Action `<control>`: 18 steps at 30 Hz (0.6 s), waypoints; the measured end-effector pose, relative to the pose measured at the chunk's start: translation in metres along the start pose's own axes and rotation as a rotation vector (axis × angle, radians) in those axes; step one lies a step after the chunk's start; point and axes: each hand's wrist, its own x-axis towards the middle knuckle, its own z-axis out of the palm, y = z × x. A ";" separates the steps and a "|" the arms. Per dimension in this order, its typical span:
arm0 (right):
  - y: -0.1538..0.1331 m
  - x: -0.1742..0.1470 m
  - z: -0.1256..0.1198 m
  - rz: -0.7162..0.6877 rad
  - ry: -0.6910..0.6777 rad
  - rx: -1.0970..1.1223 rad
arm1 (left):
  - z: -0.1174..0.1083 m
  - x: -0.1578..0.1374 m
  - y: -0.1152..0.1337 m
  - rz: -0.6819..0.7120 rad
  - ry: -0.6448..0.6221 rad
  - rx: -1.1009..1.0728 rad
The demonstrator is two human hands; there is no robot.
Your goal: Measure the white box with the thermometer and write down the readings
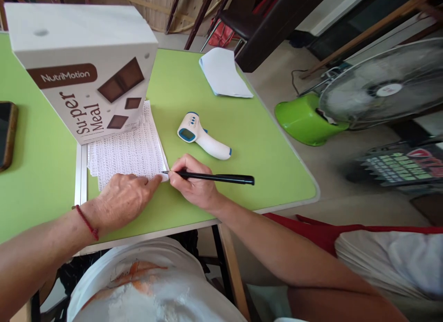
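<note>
A small stack of paper covered in dense rows of handwriting (121,153) lies on the green table. My left hand (126,199) rests on its near edge, index finger extended to the lower right corner and the other fingers bent. A black pen (218,177) is gripped in my right hand (194,181), its tip at that same corner, close to my left fingertip. Behind the sheets, partly covering them, stands a white and brown NutriMotion box (86,82). A white and blue infrared thermometer (204,137) lies just beyond my right hand.
A phone (7,135) lies at the table's left edge. Folded white sheets (224,75) sit near the far right corner of the table (270,165). On the floor to the right are a fan (384,89) and a green stool (301,121). Someone's white clothing (391,257) shows at lower right.
</note>
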 end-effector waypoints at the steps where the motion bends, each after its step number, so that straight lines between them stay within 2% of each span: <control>1: 0.000 0.000 0.000 -0.007 0.006 -0.002 | 0.000 0.000 0.000 0.000 -0.002 -0.002; 4: 0.000 0.000 0.000 -0.028 0.045 0.001 | 0.002 0.000 0.000 0.000 0.003 -0.003; 9: 0.000 -0.001 0.000 0.003 0.000 -0.013 | 0.001 0.000 -0.001 0.014 0.008 0.004; 18: 0.000 -0.001 -0.001 0.037 0.036 0.037 | 0.002 0.000 -0.001 0.007 0.016 -0.016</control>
